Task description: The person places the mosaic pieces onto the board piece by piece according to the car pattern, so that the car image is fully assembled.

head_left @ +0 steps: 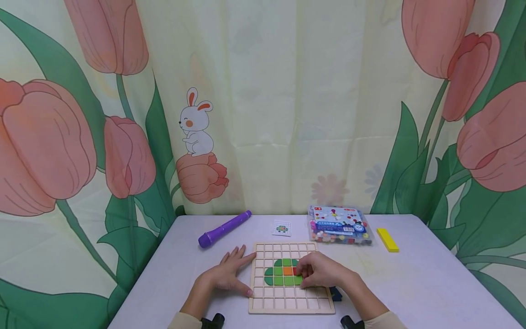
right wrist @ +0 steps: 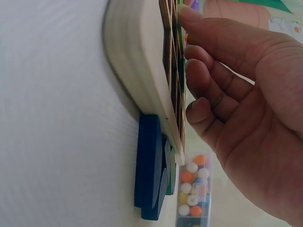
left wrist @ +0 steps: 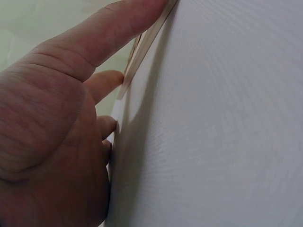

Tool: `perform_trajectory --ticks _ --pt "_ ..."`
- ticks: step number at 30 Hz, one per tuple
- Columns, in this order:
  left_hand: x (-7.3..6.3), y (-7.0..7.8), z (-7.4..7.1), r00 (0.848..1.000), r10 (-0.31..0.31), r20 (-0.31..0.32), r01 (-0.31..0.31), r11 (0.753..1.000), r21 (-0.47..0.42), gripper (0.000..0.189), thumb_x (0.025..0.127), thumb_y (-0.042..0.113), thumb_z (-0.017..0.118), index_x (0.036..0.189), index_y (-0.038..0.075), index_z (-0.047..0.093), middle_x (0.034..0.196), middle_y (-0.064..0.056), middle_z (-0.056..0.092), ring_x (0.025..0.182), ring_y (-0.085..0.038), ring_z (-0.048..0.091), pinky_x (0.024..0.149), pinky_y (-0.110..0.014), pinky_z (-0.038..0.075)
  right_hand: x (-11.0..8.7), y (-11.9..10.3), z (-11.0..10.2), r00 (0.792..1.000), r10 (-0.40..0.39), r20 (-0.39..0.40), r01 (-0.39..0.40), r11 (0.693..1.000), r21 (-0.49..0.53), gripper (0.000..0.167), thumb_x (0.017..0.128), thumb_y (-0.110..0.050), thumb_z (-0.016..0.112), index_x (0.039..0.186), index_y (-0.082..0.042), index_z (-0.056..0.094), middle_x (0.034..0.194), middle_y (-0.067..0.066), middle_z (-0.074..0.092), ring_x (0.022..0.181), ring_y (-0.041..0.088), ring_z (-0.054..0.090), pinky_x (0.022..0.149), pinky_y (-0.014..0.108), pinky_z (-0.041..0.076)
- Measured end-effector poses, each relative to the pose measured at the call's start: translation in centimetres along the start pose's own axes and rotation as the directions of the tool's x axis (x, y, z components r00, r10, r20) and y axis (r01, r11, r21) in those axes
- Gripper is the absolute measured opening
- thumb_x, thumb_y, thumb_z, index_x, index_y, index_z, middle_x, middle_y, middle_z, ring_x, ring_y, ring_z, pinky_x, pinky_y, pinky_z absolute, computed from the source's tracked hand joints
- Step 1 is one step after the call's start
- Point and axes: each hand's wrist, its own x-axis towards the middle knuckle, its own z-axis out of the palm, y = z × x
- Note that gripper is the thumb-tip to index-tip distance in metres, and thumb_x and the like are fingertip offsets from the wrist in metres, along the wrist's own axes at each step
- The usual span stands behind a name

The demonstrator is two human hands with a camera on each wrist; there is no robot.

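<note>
A wooden grid board [head_left: 291, 305] lies on the table with flat coloured tiles in its cells: green tiles [head_left: 278, 279] around an orange tile [head_left: 287, 271] and a red tile [head_left: 294, 271]. My left hand [head_left: 228, 273] is spread along the board's left side, thumb and index finger at its edge; in the left wrist view the thumb touches the wooden rim. Over the right end of the pattern, my right hand [head_left: 322, 270] has its fingers curled, thumb and index finger pinching a small tile at the grid; the fingers mostly hide it.
Dark blue pieces [right wrist: 149, 165] lie against the board's right side. Behind the board are a small pattern card [head_left: 281, 228] and a clear box of beads [head_left: 340, 225]. A purple microphone-shaped stick [head_left: 224, 229] lies back left, a yellow bar [head_left: 387, 240] back right. A tulip-print curtain [head_left: 267, 114] hangs behind.
</note>
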Motion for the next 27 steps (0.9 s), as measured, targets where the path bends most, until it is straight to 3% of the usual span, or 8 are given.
perform_trajectory --ticks 13,27 --pt "0.0 0.0 -0.1 1.0 0.0 -0.001 0.0 1.0 -0.002 0.116 0.067 0.065 0.089 0.164 0.035 0.033 0.176 -0.016 0.007 0.163 -0.038 -0.002 0.129 -0.064 0.0 -0.8 -0.2 -1.6 0.995 0.037 -0.087 -0.034 0.999 0.033 0.022 0.088 -0.014 0.083 0.108 -0.009 0.075 0.084 0.0 0.066 0.079 0.016 0.058 0.066 0.023 0.049" --pt "-0.1 0.1 -0.1 1.0 0.01 -0.004 -0.01 1.0 0.004 0.116 0.067 0.065 0.088 0.164 0.033 0.033 0.176 -0.017 0.007 0.163 -0.04 -0.001 0.129 -0.065 0.001 -2.6 0.7 -4.2 0.983 0.041 -0.179 -0.053 0.997 -0.064 0.022 0.091 -0.018 0.081 0.111 -0.011 0.075 0.087 -0.002 0.063 0.082 0.016 0.055 0.066 0.022 0.048"
